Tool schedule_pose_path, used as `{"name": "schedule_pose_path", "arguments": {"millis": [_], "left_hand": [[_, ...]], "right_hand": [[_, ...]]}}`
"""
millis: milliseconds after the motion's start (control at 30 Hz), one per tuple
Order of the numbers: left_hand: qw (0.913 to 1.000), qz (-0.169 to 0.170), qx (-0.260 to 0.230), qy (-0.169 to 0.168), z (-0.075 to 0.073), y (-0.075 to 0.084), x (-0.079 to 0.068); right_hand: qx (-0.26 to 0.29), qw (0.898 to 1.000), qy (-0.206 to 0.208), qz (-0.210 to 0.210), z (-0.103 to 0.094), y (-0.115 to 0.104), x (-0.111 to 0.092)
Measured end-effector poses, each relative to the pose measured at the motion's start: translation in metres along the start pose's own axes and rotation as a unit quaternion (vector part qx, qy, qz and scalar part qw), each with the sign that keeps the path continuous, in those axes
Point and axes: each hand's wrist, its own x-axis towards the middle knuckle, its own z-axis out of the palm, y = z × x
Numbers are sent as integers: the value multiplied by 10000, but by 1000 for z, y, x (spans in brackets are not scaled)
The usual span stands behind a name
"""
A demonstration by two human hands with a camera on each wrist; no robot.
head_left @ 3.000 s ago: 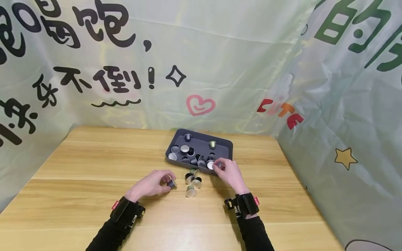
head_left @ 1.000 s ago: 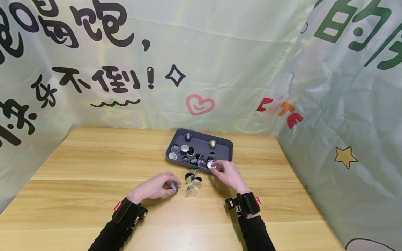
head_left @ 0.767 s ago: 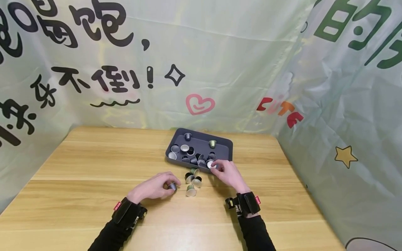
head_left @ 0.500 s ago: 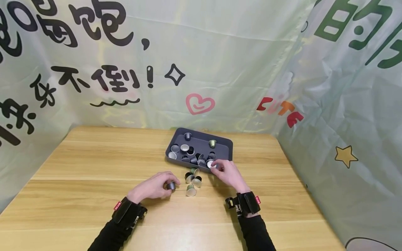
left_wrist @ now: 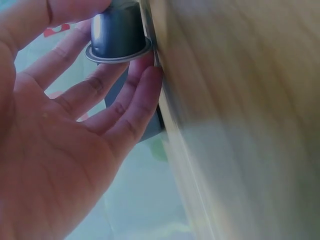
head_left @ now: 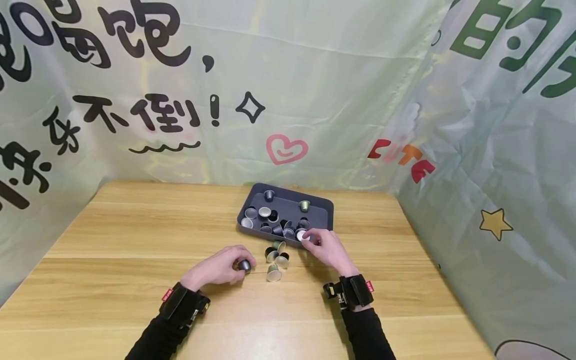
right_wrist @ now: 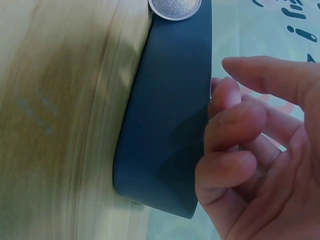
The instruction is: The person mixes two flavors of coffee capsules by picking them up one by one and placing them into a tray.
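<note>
My left hand [head_left: 220, 265] pinches a dark grey coffee capsule [head_left: 244, 265] just above the table, left of the loose capsules. In the left wrist view this capsule [left_wrist: 119, 32] has its rim downward, with the thumb against its upper part. My right hand [head_left: 327, 249] hangs over the near right edge of the dark tray [head_left: 288, 191], its fingertips beside a white-lidded capsule [head_left: 301, 235]. The right wrist view shows that hand [right_wrist: 250, 135] with thumb and index finger apart, fingers loosely bent, and no capsule visible between them.
Several coffee capsules lie in the tray, among them a green one [head_left: 304, 206]. A small group of loose capsules [head_left: 273, 273] lies on the wooden table [head_left: 157, 235] between the hands. Printed cloth [head_left: 342, 100] hangs behind and to the right.
The capsule in my left hand has turned between the fingers, and the hand has shifted slightly. My right hand moved a little left early on, then stayed nearly still.
</note>
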Motion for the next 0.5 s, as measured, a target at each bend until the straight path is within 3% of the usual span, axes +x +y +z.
{"name": "schedule_pose_path", "arguments": {"millis": [500], "left_hand": [[9993,-226,-262,-173,-5,2,-2]], "right_hand": [[21,10000,-47,58,-1,-2,-1]]}}
